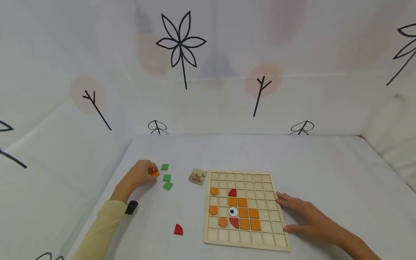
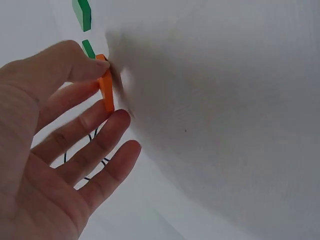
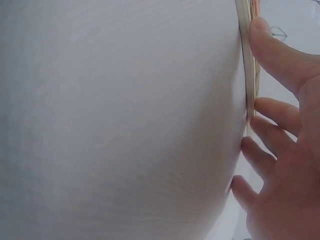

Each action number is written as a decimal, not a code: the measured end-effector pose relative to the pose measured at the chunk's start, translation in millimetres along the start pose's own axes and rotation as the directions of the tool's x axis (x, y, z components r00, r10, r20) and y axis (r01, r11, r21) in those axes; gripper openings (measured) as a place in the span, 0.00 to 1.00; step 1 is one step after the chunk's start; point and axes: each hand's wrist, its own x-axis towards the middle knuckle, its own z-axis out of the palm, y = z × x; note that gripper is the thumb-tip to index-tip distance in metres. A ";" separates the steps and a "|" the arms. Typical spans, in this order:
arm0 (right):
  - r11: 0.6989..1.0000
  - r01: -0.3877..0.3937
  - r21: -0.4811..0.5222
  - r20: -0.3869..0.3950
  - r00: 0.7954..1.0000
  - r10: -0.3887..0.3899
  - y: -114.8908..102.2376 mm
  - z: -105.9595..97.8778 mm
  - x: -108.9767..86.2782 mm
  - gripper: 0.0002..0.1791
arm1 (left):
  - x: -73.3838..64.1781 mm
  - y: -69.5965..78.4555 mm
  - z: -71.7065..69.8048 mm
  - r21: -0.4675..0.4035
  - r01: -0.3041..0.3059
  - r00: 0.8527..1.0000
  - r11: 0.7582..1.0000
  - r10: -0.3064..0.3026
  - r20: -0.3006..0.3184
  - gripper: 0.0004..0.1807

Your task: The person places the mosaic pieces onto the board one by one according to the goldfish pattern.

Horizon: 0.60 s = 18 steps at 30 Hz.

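Observation:
My left hand [image 1: 140,174] pinches an orange square tile [image 1: 154,173] between thumb and fingers at the left of the table; the left wrist view shows the tile [image 2: 106,85] edge-on. Several green square tiles [image 1: 167,177] lie just right of that hand. With its fingers fairly straight, my right hand [image 1: 308,218] touches the right edge of a wooden grid board [image 1: 269,236]. On the board sit several orange square tiles [image 1: 244,213], orange round tiles [image 1: 213,209], two red quarter-round tiles [image 1: 232,193] and a white eye disc [image 1: 233,212].
A small pattern card [image 1: 197,176] lies by the board's upper left corner. One loose red quarter-round tile [image 1: 178,229] is on the white table to the left of the board. White cloth walls with plant drawings [image 1: 180,42] stand behind and at the sides.

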 end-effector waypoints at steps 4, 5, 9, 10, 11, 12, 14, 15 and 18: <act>0.998 0.024 0.065 -0.016 1.000 -0.023 0.8 0.7 -0.5 0.38 | -3.7 2.7 0.1 -0.007 -0.032 0.999 0.999 0.032 0.009 0.09; 0.997 0.031 0.074 -0.020 0.999 -0.030 1.2 0.9 -0.3 0.38 | -4.7 2.6 0.5 -0.016 -0.046 0.999 0.999 0.046 0.005 0.09; 0.993 0.061 0.097 -0.034 0.998 -0.058 2.7 1.3 -0.6 0.38 | -9.0 4.5 2.4 -0.059 -0.105 0.994 0.993 0.104 -0.032 0.09; 0.993 0.065 0.101 -0.037 0.997 -0.062 2.9 1.4 -0.7 0.38 | -10.5 6.1 2.8 -0.077 -0.117 0.993 0.990 0.114 -0.043 0.09; 0.992 0.071 0.100 -0.038 0.997 -0.067 3.1 1.5 -0.9 0.38 | -12.3 8.3 3.0 -0.096 -0.122 0.992 0.988 0.118 -0.051 0.09; 0.992 0.072 0.107 -0.039 0.997 -0.068 3.2 1.6 -1.1 0.38 | -14.0 10.9 3.4 -0.116 -0.125 0.991 0.985 0.118 -0.059 0.09; 0.991 0.075 0.111 -0.039 0.997 -0.072 3.4 1.6 -1.2 0.38 | -17.6 16.5 4.3 -0.150 -0.137 0.989 0.979 0.127 -0.072 0.09; 0.990 0.074 0.116 -0.038 0.997 -0.070 3.4 1.6 -1.2 0.38 | -19.2 19.8 4.8 -0.160 -0.147 0.988 0.976 0.136 -0.080 0.09; 0.991 0.075 0.110 -0.034 0.997 -0.072 3.3 1.1 -0.9 0.38 | -23.0 31.8 6.0 -0.186 -0.190 0.979 0.964 0.173 -0.106 0.09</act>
